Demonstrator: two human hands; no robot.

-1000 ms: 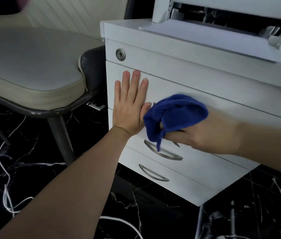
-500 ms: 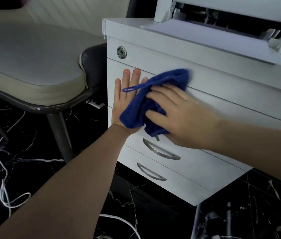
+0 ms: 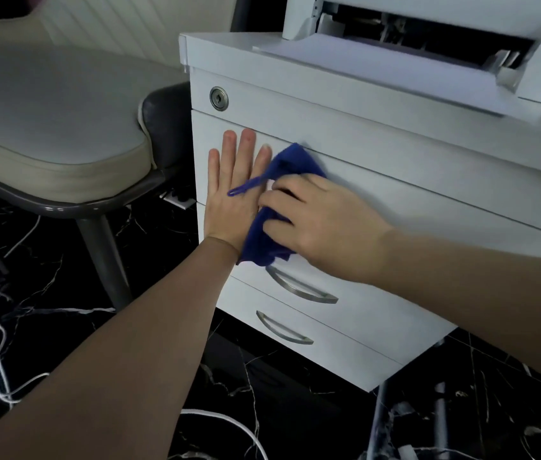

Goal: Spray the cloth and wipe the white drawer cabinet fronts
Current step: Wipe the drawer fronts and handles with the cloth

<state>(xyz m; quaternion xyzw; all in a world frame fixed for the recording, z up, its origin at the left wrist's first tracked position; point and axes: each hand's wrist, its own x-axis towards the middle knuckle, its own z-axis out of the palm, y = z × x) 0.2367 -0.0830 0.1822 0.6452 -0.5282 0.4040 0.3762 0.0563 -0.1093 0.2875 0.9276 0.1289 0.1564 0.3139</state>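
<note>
drawer cabinet (image 3: 378, 180): right of centre, standing on the floor (image 3: 46, 327).
printer (image 3: 428, 38): on top of the cabinet, toward its right and rear.
lock (image 3: 219, 98): upper left corner of the cabinet front, above the left hand.
left hand (image 3: 230, 197): flat against the left end of the upper drawer front.
cloth (image 3: 275, 207): against the same drawer front, just right of the left hand, under the right hand (image 3: 322, 227); its loop lies across the left hand.
upper handle (image 3: 300, 287): just below the cloth.
lower handle (image 3: 284, 328): on the drawer beneath.
chair (image 3: 53, 134): left of the cabinet, its seat edge just beside the cabinet side.
cables (image 3: 0, 327): on the floor, under and in front of the chair.
</note>
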